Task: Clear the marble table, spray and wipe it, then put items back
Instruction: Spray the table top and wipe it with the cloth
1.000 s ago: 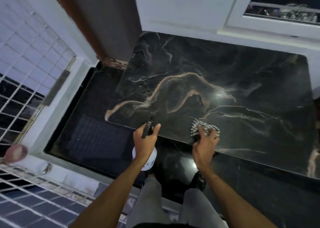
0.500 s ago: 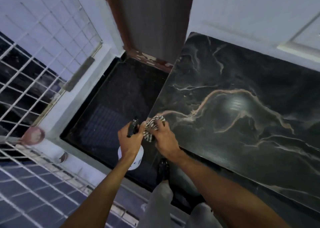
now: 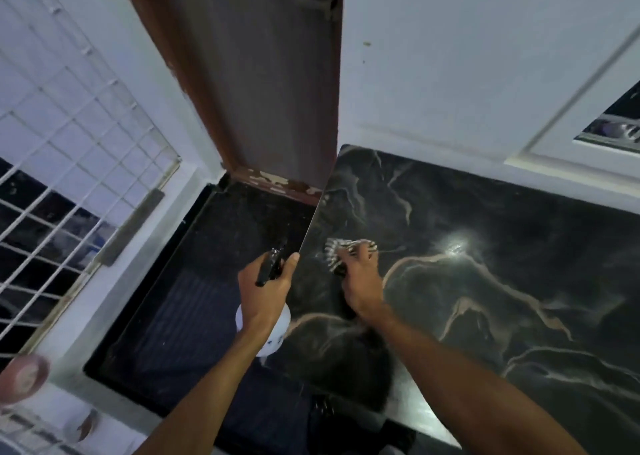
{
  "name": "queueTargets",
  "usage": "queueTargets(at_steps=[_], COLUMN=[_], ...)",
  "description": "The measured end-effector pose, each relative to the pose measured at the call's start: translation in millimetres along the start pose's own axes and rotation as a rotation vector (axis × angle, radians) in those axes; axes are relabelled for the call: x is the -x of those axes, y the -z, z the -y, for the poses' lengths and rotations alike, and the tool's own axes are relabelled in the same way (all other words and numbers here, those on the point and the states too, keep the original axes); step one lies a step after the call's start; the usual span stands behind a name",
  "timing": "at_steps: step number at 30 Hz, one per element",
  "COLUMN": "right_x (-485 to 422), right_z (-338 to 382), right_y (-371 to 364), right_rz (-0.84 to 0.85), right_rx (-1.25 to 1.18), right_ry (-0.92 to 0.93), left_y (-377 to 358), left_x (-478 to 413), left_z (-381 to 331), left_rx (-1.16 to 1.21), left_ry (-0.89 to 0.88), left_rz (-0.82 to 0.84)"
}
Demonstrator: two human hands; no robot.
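Head view: left hand (image 3: 265,292) grips spray bottle (image 3: 277,335), right hand (image 3: 360,281) clutches cloth (image 3: 333,251) on table (image 3: 502,264) by door (image 3: 263,91).

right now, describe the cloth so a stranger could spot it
Start at the dark marble table and go to its left edge, near the brown door. There the right hand grips a crumpled cloth; its black-and-white stripes mark it out from the white spray bottle in the left hand.

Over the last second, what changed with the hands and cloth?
The right hand slid the black-and-white striped cloth left along the near edge of the black veined marble table to its corner, then farther in along the left edge. Unchanged: the left hand grips the white spray bottle with the black trigger; nothing let go.
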State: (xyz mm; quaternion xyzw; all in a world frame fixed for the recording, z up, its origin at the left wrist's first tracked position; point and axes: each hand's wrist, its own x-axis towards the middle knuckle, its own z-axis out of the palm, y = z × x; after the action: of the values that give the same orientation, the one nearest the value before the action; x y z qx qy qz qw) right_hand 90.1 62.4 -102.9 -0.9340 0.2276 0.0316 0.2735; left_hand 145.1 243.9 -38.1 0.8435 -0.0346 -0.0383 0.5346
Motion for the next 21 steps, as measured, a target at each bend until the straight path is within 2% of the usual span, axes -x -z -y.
queueTargets(at_steps=[3, 4, 7, 8, 11, 12, 13, 15, 16, 19, 21], right_x=[-11.8, -25.4, -67.3, -73.9, -81.0, -89.5, -103.3, -129.4, -136.1, -138.7, -153.7], right_z=[-11.6, -21.1, -49.6, -49.6, -42.1, -44.6, -49.2, -58.9, -60.7, -62.4, -64.4], right_y=[5.5, 13.8, 34.4, 35.6, 27.9, 30.9, 36.9, 47.5, 48.6, 45.9, 49.2], right_rz=[0.123, 0.102, -0.053, -0.064, 0.082, 0.103, 0.085, 0.01, -0.013, 0.041, 0.012], right_rx=[0.074, 0.064, -0.03, -0.014, 0.112, 0.136, 0.122, 0.06, 0.065, 0.114, 0.067], right_ry=[0.306, 0.291, -0.024, -0.005, 0.419, 0.493, 0.455, 0.223, 0.165, 0.298, 0.27], left_y=[-33.9, -44.3, -72.0, -80.0, -100.1, -105.6, -110.5, -118.5, -120.8, -125.8, -127.9], left_x=[-14.1, -18.1, -26.9, -27.9, -29.5, -31.0, -34.3, -43.5, -48.6, -68.9, -86.5], left_z=[-21.0, -25.7, -35.2, -37.3, -43.5, -45.3, -45.7, -44.7, -45.7, -48.6, -51.8], left_rx=[-0.015, -0.004, 0.032, 0.031, 0.003, -0.002, -0.012, -0.02, -0.015, -0.008, -0.002], left_ry=[-0.05, -0.044, -0.037, -0.038, -0.061, -0.071, -0.065, -0.018, 0.003, 0.019, 0.008], left_rz=[0.019, 0.023, 0.004, 0.0, 0.004, 0.006, 0.01, 0.011, 0.004, 0.017, 0.043])
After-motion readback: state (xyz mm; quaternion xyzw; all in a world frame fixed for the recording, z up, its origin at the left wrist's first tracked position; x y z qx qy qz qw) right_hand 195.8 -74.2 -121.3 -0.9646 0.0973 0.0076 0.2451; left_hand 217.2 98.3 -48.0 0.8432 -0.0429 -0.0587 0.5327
